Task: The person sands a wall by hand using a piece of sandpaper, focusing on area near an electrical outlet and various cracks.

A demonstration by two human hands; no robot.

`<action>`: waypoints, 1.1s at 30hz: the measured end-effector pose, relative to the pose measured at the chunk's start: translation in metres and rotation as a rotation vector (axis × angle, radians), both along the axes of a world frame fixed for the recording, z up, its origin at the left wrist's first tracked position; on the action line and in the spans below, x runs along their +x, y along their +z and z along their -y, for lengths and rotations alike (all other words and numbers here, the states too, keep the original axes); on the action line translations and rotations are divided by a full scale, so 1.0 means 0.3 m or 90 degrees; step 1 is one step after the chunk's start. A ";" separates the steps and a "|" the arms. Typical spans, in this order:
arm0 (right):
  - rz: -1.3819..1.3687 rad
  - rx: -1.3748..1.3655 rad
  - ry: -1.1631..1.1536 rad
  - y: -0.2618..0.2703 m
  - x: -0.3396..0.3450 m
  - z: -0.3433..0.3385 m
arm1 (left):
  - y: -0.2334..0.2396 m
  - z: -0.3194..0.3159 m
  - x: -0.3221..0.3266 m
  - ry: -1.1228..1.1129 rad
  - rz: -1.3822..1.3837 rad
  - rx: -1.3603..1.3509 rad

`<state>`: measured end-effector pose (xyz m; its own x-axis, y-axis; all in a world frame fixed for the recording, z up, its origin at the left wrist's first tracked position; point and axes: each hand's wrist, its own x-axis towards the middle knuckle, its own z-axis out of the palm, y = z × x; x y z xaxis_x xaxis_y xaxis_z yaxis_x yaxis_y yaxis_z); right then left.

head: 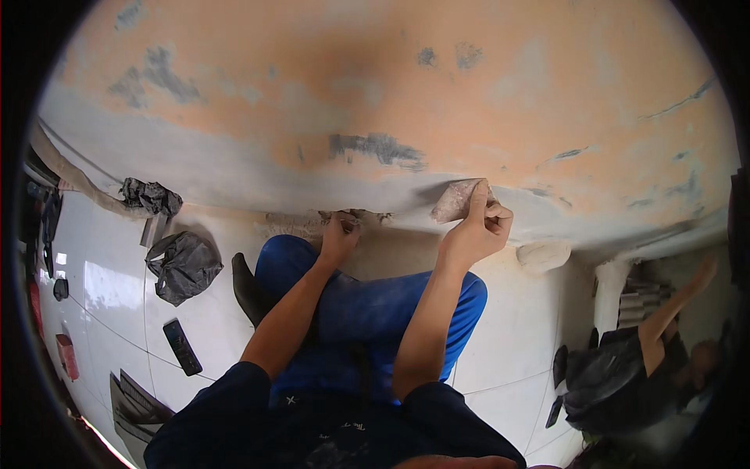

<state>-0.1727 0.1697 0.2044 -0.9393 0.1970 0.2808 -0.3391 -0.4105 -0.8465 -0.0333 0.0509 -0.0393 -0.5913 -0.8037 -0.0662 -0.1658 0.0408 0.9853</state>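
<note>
In front of me the lower wall (375, 99) has worn orange paint, white filler areas and grey patches. My right hand (483, 225) pinches a bent, dusty piece of sandpaper (454, 201) against the white strip near the wall's foot. My left hand (341, 237) is low at the wall's base, its fingertips by a broken, brownish gap (375, 217). Those fingertips are partly hidden, so whether they grip anything is unclear. Both forearms reach over my folded legs in blue trousers (375, 305).
To the left on the white tiled floor (111, 328) are a knotted black plastic bag (186, 267), a crumpled black bag (151, 196), a dark phone-like object (181, 347) and a reddish block (67, 356). A whitish lump (544, 256) lies right by the wall. Another person (621, 375) sits far right, one arm raised.
</note>
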 end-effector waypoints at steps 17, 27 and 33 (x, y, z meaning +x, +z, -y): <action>-0.020 0.041 0.003 -0.005 0.020 0.027 | -0.019 0.019 -0.018 0.010 -0.051 0.043; -0.033 -0.008 -0.045 0.004 -0.026 0.000 | 0.003 -0.008 -0.020 -0.018 -0.002 0.036; -0.060 0.079 -0.043 -0.012 0.022 0.033 | -0.007 -0.007 -0.018 0.008 -0.068 0.122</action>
<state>-0.1661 0.1598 0.2008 -0.8938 0.2166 0.3926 -0.4420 -0.2786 -0.8527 -0.0386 0.0532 -0.0413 -0.5935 -0.7896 -0.1559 -0.0599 -0.1499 0.9869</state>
